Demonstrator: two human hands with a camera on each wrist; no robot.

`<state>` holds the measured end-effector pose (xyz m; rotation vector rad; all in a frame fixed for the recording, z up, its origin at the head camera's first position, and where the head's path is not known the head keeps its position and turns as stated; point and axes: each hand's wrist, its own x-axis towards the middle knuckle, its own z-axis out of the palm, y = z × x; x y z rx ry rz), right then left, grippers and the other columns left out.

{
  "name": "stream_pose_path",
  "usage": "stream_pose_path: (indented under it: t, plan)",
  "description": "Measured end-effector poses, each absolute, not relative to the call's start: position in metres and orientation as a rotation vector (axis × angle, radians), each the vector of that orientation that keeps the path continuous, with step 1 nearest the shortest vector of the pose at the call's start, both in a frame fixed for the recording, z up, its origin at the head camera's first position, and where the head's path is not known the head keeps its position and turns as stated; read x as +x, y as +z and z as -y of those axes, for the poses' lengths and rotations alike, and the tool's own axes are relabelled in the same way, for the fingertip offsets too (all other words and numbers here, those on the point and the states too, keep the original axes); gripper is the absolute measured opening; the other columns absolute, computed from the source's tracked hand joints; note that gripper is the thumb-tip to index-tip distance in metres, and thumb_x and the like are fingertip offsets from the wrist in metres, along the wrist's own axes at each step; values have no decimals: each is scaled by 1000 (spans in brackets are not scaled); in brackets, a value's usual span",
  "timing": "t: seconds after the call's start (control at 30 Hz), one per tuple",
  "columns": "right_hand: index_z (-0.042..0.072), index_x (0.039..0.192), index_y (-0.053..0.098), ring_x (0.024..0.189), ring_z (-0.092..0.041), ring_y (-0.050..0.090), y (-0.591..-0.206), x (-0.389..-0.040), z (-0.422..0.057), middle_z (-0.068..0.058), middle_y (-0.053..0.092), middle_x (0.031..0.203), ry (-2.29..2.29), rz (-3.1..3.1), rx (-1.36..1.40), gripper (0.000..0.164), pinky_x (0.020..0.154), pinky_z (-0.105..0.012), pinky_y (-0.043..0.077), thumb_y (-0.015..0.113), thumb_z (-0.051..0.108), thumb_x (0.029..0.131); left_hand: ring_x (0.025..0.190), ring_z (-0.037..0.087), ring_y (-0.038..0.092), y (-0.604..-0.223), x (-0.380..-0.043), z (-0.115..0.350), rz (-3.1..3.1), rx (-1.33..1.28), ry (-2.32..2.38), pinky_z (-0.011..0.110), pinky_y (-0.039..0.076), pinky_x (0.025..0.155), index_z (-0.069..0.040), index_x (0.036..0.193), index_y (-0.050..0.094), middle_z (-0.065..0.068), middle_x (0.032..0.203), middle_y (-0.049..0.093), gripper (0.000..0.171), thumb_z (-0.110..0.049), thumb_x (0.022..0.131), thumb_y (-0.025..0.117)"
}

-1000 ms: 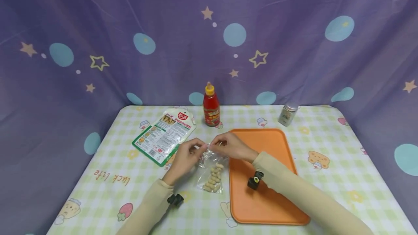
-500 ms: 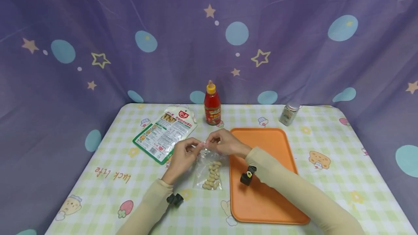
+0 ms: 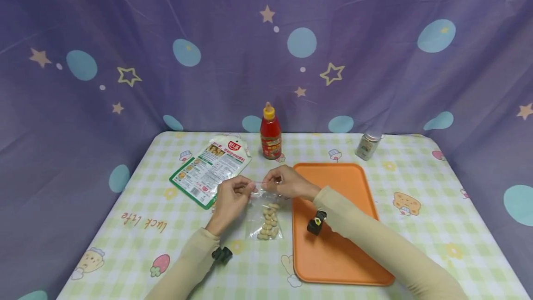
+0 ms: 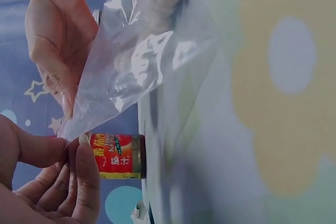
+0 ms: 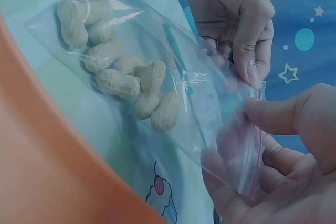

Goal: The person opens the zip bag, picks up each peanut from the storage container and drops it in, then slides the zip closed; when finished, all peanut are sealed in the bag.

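A clear zip-lock bag (image 3: 255, 226) with a red strip along its mouth hangs between both hands, several unshelled peanuts (image 5: 113, 80) lying in its lower part. My left hand (image 3: 231, 199) pinches one end of the mouth between thumb and forefinger. At the other end, my right hand (image 3: 290, 182) pinches the strip with its thumb on top, the other fingers behind the film. A short stretch of the strip shows between the fingertips. In the right wrist view, the left thumb (image 5: 248, 59) lies at the far corner of the zip.
An orange tray (image 3: 333, 263) lies right of the bag, under the right forearm. A white-and-green food pouch (image 3: 212, 170) lies beyond the left hand. A red sauce bottle (image 3: 271, 138) with a yellow cap and a small spice jar (image 3: 368, 146) stand at the back of the table.
The bag and both hands have shifted slightly left. The left hand has slid left along the mouth, so the fingertips are a little farther apart now.
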<state>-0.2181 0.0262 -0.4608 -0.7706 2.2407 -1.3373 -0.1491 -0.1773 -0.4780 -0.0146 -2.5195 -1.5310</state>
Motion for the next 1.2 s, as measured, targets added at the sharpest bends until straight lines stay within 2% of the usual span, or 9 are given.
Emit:
stream_pose_path:
  t: [0.27,0.43,0.57,0.73,0.93,1.0,1.2]
  plan:
    - [4,101,77,75,-10,57,-462,-217,-30,-10,76,94,-1327,-2209,-734,17,63,-23,49,69,19,100,63,8,67,-477,-147,177,2510,41,-1568,18,55,59,-5,87,78,14,79,78,7,-6,93,75]
    - [-1,103,75,67,-13,59,-464,-217,-35,-15,74,93,-1360,-2165,-715,20,59,-25,52,67,17,101,66,7,67,-477,-146,178,2508,68,-1559,17,56,64,-6,87,79,13,80,78,7,-6,93,75]
    - [-3,102,74,67,-18,62,-464,-216,-39,-20,73,93,-1373,-2152,-700,18,60,-28,56,67,14,100,68,5,67,-479,-145,181,2502,69,-1536,16,55,67,-6,87,79,11,81,78,6,-7,92,76]
    - [-1,101,75,69,-20,63,-463,-216,-45,-17,73,91,-1344,-2179,-673,16,60,-27,54,68,13,100,67,3,66,-480,-145,184,2493,65,-1531,16,55,67,-6,86,79,12,79,78,7,-7,92,76]
    - [-1,100,76,67,-10,55,-463,-219,-53,-17,73,88,-1299,-2221,-679,15,60,-21,46,67,11,100,67,3,66,-482,-146,186,2496,85,-1519,14,54,66,-6,86,79,13,79,78,7,-6,92,76]
    - [0,98,76,67,-8,55,-463,-220,-55,-16,74,89,-1277,-2240,-672,13,61,-21,46,69,11,98,68,4,67,-483,-146,187,2492,85,-1525,13,53,66,-5,86,79,13,80,78,7,-6,92,76]
    - [2,98,77,67,-15,60,-461,-220,-60,-17,76,93,-1264,-2240,-631,10,61,-24,52,68,6,96,68,7,69,-482,-146,187,2493,83,-1542,14,54,65,-3,88,79,14,81,78,8,-7,93,75]
